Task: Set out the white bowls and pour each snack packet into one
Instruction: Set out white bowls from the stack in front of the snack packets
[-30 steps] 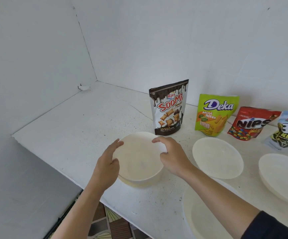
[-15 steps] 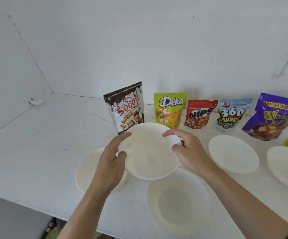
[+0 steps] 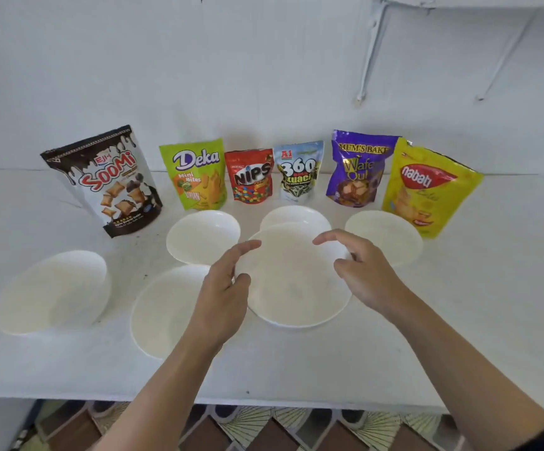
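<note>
At the middle of the surface [image 3: 459, 320], between both hands, the held bowl [image 3: 296, 281]: left hand [image 3: 222, 297] curled round its left rim, right hand [image 3: 365, 275] curled round its right rim, thumbs inside the edge. Hard to tell whether resting on the surface or just off it. Overlapping, from this view, the rear centre bowl [image 3: 293, 214]. Just beside the left hand, the front left bowl [image 3: 166, 310]. Further out, the far left bowl [image 3: 52, 294], the rear left bowl [image 3: 202, 237] and the right bowl [image 3: 391, 232].

Against the wall, six packets in a row: Soomi [image 3: 108, 180], Deka [image 3: 195, 174], Nips [image 3: 249, 177], Kuaci [image 3: 298, 170], Mum's Bake [image 3: 358, 170], Nabati [image 3: 427, 187].

Probably the placing of the sixth bowl. Best done level, with even grip on both sides. Steer clear of the rear centre bowl and front left bowl, without knocking rims. Aim for bare surface toward the right front, for one bowl near each packet. Let go only once flat, easing fingers out sideways rather than upward to avoid tipping.
</note>
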Tool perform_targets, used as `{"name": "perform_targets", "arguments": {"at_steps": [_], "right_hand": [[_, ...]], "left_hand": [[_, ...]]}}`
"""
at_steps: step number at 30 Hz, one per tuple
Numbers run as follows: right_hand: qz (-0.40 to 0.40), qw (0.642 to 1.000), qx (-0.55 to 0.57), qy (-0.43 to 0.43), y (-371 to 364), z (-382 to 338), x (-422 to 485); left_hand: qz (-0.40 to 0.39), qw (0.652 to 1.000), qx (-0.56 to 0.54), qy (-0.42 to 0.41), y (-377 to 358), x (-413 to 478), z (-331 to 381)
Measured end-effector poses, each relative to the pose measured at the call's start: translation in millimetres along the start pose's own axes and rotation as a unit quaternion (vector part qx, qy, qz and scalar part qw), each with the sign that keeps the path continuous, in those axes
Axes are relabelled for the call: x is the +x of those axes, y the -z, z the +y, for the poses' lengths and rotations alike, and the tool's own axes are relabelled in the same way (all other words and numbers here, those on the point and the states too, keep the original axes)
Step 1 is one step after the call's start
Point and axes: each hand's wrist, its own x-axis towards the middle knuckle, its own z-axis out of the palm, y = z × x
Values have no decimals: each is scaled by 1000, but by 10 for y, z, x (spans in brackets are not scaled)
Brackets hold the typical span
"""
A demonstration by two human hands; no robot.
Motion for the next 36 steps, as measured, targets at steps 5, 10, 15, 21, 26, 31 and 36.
{"name": "perform_targets", "arguments": {"at_steps": [5,10,15,21,26,31,36], "right_hand": [[-47,998,-39,-14,200,408,-203],[-86,994,-59,-21,33,779,-219],[-93,994,-60,-12,-165,886,-167],[-78,995,-61,-11,-178,918,-73],[-56,996,-64,22,-119,828,-20],[-29,990,-56,122,-168,479,183],[-48,984,-40,166,-496,17,420]], "left_hand": [[-26,998,14,47,-424,-258,-208],[-33,994,51,94,-472,-291,-390],[-23,991,52,121,-391,-202,-464],[-20,992,68,104,-454,-126,-458],[-28,992,97,73,-423,-98,-431],[-10,994,108,-26,-236,6,-112],[67,982,162,-65,215,101,71]]}}
